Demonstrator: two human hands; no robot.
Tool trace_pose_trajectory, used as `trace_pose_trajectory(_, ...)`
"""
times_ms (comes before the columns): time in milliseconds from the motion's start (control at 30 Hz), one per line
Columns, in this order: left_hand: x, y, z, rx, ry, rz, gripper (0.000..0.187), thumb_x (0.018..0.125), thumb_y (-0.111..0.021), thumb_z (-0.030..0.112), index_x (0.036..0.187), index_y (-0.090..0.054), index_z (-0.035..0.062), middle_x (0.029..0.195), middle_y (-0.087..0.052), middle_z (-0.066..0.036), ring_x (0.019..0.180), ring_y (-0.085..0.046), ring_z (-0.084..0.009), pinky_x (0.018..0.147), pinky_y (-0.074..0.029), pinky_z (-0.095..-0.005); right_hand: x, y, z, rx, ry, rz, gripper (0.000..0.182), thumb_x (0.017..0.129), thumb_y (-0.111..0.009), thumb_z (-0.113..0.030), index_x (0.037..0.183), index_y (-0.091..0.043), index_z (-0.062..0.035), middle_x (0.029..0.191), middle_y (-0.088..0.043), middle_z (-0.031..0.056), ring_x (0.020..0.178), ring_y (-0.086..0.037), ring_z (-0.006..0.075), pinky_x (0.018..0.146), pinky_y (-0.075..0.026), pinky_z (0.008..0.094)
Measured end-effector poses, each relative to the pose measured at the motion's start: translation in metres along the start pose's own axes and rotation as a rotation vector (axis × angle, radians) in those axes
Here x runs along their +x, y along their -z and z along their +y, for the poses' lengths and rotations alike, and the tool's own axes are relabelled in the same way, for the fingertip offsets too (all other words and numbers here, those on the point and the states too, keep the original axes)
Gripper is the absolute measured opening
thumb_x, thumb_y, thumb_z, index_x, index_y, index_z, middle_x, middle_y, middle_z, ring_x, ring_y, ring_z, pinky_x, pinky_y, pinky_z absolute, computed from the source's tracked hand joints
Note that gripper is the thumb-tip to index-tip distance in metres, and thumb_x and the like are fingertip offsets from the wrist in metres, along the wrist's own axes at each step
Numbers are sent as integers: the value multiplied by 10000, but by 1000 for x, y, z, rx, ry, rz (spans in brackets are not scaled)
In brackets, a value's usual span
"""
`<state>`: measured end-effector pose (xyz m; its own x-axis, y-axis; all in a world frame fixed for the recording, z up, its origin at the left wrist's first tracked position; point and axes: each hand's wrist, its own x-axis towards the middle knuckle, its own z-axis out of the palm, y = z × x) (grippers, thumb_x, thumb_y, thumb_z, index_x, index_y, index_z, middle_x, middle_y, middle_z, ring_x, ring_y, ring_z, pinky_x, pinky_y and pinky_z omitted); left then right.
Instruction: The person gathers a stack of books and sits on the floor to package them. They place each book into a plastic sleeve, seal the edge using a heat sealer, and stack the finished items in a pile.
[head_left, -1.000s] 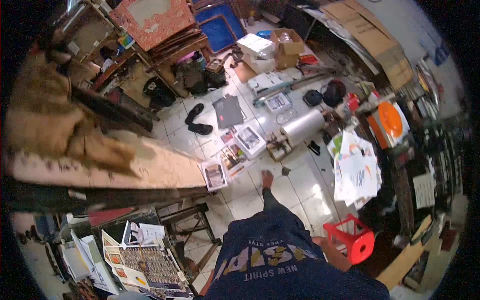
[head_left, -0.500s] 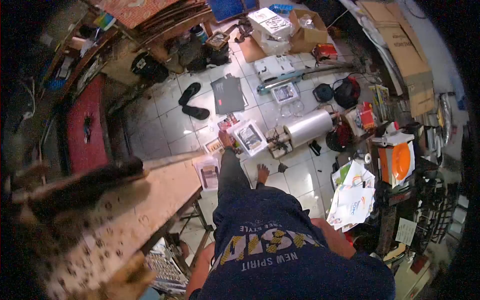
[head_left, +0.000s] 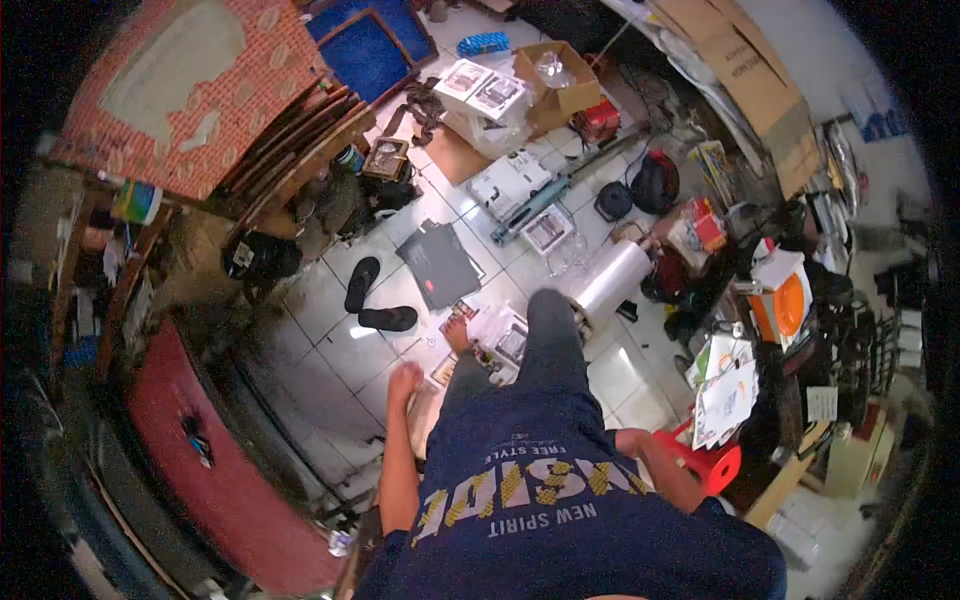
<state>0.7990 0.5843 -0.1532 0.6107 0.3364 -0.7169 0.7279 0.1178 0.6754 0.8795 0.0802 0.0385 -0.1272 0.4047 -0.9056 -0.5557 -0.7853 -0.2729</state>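
Note:
My left hand (head_left: 406,380) is raised in front of my left side, fingers seemingly curled in and no object visible in it. It is nearest to a pale wooden surface (head_left: 428,415) and a small framed picture (head_left: 442,371) beside my bare foot (head_left: 457,335). My right forearm (head_left: 665,468) bends in at my side, and its hand is mostly hidden against the dark shirt (head_left: 540,455). A red plastic stool (head_left: 715,462) stands beside that arm. Wrapped framed pictures (head_left: 508,338) lie on the floor by my legs.
Black sandals (head_left: 388,318) and dark flat sheets (head_left: 440,265) lie on the tiles. A plastic film roll (head_left: 612,278), a cardboard box (head_left: 555,88) and stacked frames (head_left: 485,88) are ahead. A red panel (head_left: 215,460) runs along the left. Papers (head_left: 725,390) hang at right.
The view has shifted, and the long wooden board with the dark object on it has left the left side. My left hand has come into view, as has the red stool. My right knee now shows raised.

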Motion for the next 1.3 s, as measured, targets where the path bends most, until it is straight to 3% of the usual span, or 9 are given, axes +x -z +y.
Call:
trace_pose_trajectory(167, -8, 37, 175, -149, -13, -11, 443, 920, -530, 449, 1171, -544, 85, 1048, -663, -54, 948, -622, -209, 704, -491, -378, 33, 1, -18, 255, -90, -17, 352, 867, -615, -181, 1169, -600, -2, 1106, -657, 119, 901, -642, 239, 829, -531, 407)
trace_pose_trajectory(333, -29, 77, 115, 242, 436, -264, 617, 923, -480, 548, 1322, -481, 78, 1242, -572, -84, 1051, -592, -233, 847, -479, -382, 28, -31, -93, 546, -31, -30, 306, 816, -624, -181, 1070, -651, -12, 936, -690, 64, 783, -636, 181, 708, -528, 380)
trace_pose_trajectory(533, -99, 59, 271, 162, 113, -272, 431, 961, -537, 268, 1350, -490, 90, 1349, -522, -86, 1218, -500, -198, 1014, -395, -343, 38, -9, -171, 679, -54, -35, 291, 823, -613, -185, 1053, -654, -12, 919, -690, 61, 782, -635, 181, 710, -525, 378)
trace_pose_trajectory(600, -88, 55, 315, 382, -396, -329, 412, 883, -643, 159, 1282, -564, 99, 1231, -604, -74, 1157, -542, -187, 960, -425, -315, 39, 7, -196, 704, -67, -34, 286, 825, -609, -186, 1047, -656, -11, 913, -690, 60, 782, -635, 181, 711, -524, 377)
trace_pose_trajectory(800, -12, 30, 420, 276, -160, -529, 403, 766, -648, 53, 1166, -600, 46, 1087, -663, -108, 980, -632, -198, 887, -484, -329, 33, 59, -284, 791, -94, 14, 274, 831, -598, -190, 1030, -659, -11, 897, -690, 57, 782, -633, 181, 713, -520, 375)
trace_pose_trajectory(967, 21, 7, 474, 592, -227, -439, 373, 713, -599, -15, 1084, -589, 29, 945, -685, -137, 828, -658, -244, 733, -521, -335, 53, 120, -288, 384, 127, 477, 327, 863, -583, -261, 1029, -657, 10, 891, -691, 93, 790, -628, 193, 758, -512, 380)
trace_pose_trajectory(1033, 26, 1, 483, 589, -251, -387, 332, 706, -617, 26, 1036, -610, 65, 896, -688, -145, 779, -661, -310, 691, -519, -356, 33, 147, -364, -5, 341, 1025, 363, 925, -533, -281, 1184, -597, -35, 1146, -628, 176, 1072, -591, 256, 952, -432, 375)
trace_pose_trajectory(1200, 48, -7, 505, 715, -333, -304, 204, 758, -638, 73, 960, -631, 95, 830, -658, -150, 709, -643, -320, 603, -481, -380, -55, 131, -512, 38, 844, 196, 241, 850, -682, -116, 1080, -681, -44, 1133, -663, 120, 1133, -586, 250, 988, -435, 358)
trace_pose_trajectory(1300, 59, -9, 526, 792, -366, -293, 195, 764, -647, 91, 958, -625, 101, 820, -646, -156, 721, -634, -328, 612, -475, -387, -77, 132, -517, 49, 835, 246, 177, 825, -708, -102, 983, -715, -22, 998, -704, 128, 1009, -662, 241, 879, -512, 331)
